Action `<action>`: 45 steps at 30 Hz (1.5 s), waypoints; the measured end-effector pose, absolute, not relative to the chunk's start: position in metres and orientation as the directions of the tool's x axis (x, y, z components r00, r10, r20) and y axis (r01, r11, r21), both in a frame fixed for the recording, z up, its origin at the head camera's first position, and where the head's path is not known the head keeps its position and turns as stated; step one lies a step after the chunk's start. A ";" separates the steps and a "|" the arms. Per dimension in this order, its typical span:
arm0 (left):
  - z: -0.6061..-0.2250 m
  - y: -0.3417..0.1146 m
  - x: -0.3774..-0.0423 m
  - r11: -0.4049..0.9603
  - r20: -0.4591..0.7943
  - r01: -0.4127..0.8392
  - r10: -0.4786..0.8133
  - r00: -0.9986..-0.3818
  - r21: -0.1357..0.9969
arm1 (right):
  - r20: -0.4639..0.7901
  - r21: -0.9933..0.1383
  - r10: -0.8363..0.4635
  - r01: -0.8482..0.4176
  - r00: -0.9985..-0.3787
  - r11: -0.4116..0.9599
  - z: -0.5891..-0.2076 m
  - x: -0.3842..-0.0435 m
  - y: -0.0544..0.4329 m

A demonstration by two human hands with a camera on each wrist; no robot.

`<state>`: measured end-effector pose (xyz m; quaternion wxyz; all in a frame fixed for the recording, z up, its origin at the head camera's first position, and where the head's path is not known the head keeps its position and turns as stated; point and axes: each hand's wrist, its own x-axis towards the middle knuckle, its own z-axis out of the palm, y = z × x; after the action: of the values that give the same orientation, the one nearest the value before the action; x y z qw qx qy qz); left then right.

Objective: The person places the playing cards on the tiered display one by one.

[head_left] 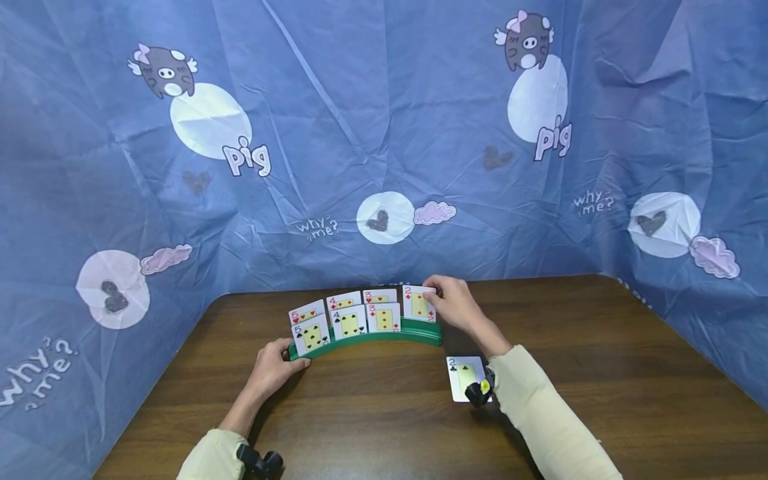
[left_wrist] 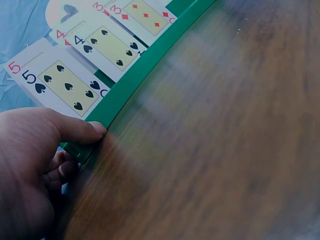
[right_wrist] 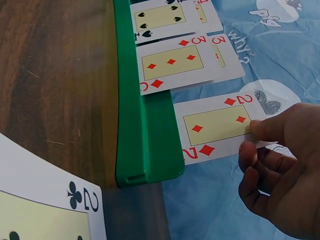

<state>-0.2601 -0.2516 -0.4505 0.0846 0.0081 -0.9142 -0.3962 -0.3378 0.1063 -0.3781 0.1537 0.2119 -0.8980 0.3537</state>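
A curved green card holder (head_left: 384,335) stands near the table's far side with playing cards in two rows. My left hand (head_left: 273,367) grips its left end, thumb on the front edge beside the five of spades (left_wrist: 67,85). At the right end my right hand (head_left: 451,303) pinches the two of diamonds (right_wrist: 215,127) by its upper edge, the card's lower edge at the back row. The three of diamonds (head_left: 383,318) and four of spades (head_left: 349,323) stand in front. Behind them show a red five (head_left: 307,311), a red four (head_left: 345,301) and a red three (head_left: 380,295).
A two of clubs (head_left: 463,377) lies face up on the wooden table (head_left: 384,407), partly covered by the right wrist's camera (head_left: 479,393). Blue cloth (head_left: 384,120) printed with pigs and hearts hangs behind and at both sides.
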 end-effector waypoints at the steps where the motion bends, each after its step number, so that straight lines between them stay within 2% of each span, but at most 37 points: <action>1: -0.450 -0.252 -0.260 0.684 0.146 0.050 -0.082 -0.986 0.728 | 0.426 -0.568 -0.273 -0.490 -0.862 0.661 -0.379 -0.338 0.106; 29: -0.451 -0.251 -0.260 0.677 0.111 0.016 -0.098 -0.989 0.736 | 0.418 -0.574 -0.283 -0.493 -0.863 0.654 -0.377 -0.329 0.119; 38: -0.451 -0.251 -0.260 0.672 0.102 0.016 -0.089 -0.991 0.741 | 0.374 -0.585 -0.262 -0.446 -0.890 0.678 -0.379 -0.322 0.133; 45: -0.450 -0.252 -0.261 0.675 0.110 0.024 -0.086 -0.990 0.738 | 0.328 -0.572 -0.297 -0.438 -0.897 0.694 -0.387 -0.314 0.148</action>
<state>-0.2613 -0.2517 -0.4505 0.0678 0.0170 -0.9125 -0.4030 -0.3142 0.1476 -0.3875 0.1054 0.2009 -0.9142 0.3358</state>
